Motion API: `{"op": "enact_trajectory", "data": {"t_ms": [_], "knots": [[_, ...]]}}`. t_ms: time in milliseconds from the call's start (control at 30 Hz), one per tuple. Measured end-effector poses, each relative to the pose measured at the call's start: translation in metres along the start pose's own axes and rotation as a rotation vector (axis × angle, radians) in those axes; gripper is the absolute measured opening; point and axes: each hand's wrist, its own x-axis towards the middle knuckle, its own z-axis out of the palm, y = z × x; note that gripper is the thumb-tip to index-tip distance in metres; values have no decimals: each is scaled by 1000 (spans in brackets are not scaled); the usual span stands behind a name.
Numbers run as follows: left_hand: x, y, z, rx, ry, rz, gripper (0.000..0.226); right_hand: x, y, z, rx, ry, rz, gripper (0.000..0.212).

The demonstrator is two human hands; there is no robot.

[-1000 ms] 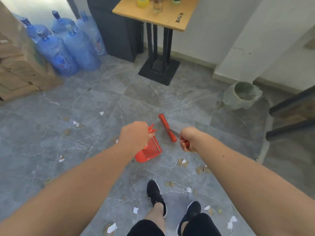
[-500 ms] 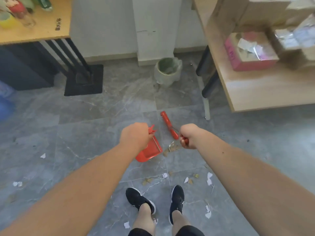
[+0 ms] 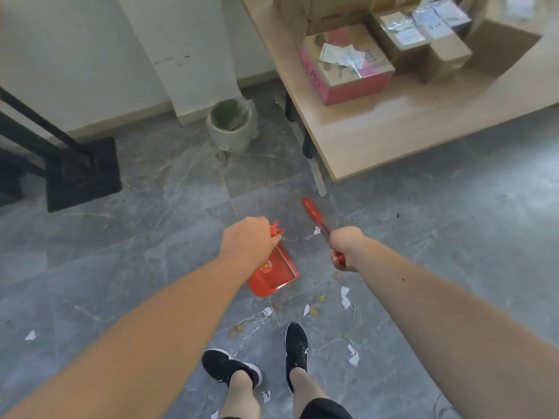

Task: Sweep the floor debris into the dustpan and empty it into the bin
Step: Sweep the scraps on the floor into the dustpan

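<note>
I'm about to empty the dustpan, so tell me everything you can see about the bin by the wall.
The bin is a small round pail, pale and plastic-looking, lined with a clear bag whose edge folds over the rim. It stands upright and open on the grey floor, by the foot of the white wall column, just left of the wooden table's dark leg. Inside looks greenish; any contents are too blurred to tell. Neither hand touches it.

The dustpan (image 3: 273, 272) and brush (image 3: 314, 217) were red. The floor (image 3: 169, 189) was grey, veined like marble, with white and tan scraps (image 3: 344, 296). The shoes (image 3: 296, 347) were black, the box (image 3: 348, 68) pink, the desk (image 3: 393, 128) pale wood.
</note>
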Motion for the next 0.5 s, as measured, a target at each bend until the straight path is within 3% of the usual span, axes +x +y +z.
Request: {"op": "enact_trajectory", "data": {"t_ms": [100, 333, 500], "knots": [[10, 29, 5, 12, -20, 31, 41, 13, 2, -27, 46, 11, 24, 10], [21, 76, 23, 72, -42, 95, 42, 51, 18, -78, 154, 44, 49, 25], [21, 86, 37, 81, -81, 95, 43, 62, 26, -75, 259, 12, 103, 31]]}}
